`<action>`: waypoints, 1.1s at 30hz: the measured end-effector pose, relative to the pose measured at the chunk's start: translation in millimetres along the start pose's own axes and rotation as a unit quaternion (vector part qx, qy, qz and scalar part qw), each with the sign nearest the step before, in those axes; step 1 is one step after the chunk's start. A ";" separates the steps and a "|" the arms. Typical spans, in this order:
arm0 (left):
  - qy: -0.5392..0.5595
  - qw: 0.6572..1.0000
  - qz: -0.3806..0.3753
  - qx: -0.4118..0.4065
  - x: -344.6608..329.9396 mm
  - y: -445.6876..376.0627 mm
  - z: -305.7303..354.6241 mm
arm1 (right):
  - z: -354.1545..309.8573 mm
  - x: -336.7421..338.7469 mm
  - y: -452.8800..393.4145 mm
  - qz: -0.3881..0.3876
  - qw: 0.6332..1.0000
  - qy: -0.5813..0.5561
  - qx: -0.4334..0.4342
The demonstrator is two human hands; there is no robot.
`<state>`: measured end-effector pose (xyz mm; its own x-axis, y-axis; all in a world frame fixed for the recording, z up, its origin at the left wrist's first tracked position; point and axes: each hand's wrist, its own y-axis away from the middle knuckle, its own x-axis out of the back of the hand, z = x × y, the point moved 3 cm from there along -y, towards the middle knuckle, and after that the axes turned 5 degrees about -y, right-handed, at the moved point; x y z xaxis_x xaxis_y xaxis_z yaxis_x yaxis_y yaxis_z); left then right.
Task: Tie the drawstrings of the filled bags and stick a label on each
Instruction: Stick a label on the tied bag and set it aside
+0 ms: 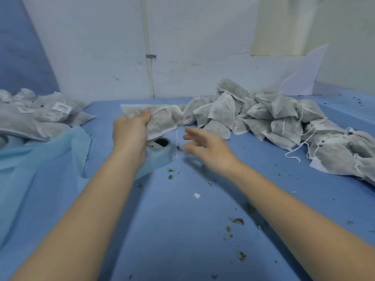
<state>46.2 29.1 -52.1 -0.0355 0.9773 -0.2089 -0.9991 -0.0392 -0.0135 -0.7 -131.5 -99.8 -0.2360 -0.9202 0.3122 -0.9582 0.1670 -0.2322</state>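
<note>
The left hand grips a filled bag by its top edge and holds it up off the table, a drawstring dangling below it. The right hand hovers just right of that bag, fingers spread and loose, holding nothing, though it is blurred. Beyond the right hand lies a heap of bags, and past the left hand a pile of labelled bags.

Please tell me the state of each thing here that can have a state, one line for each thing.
Left hand: grips the held bag.
Right hand: open, blurred, holds nothing.
Held bag: filled, lifted off the table, drawstring hanging loose.
Right pile of bags: filled, strings loose, no labels visible.
Left pile of bags: filled, one shows a white label.
</note>
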 end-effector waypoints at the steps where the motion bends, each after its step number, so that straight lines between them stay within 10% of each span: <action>1: 0.019 1.000 0.008 0.003 5.9 -4.8 3.5 | 1.3 -6.6 -3.1 -0.022 0.999 0.045 0.001; 8: -0.052 0.998 0.028 0.029 24.3 -22.0 -0.5 | -5.4 -34.6 -24.4 -0.097 0.988 0.119 0.024; 33: -0.226 0.972 0.057 -0.031 18.1 -25.0 -17.0 | 5.1 -33.1 -11.9 0.036 0.998 0.057 0.007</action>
<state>70.9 44.2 -72.1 -0.1666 0.9567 0.2387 -0.9853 -0.1521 -0.0781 19.4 -104.8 -112.1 -0.3227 -0.8593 0.3968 -0.9356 0.2261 -0.2712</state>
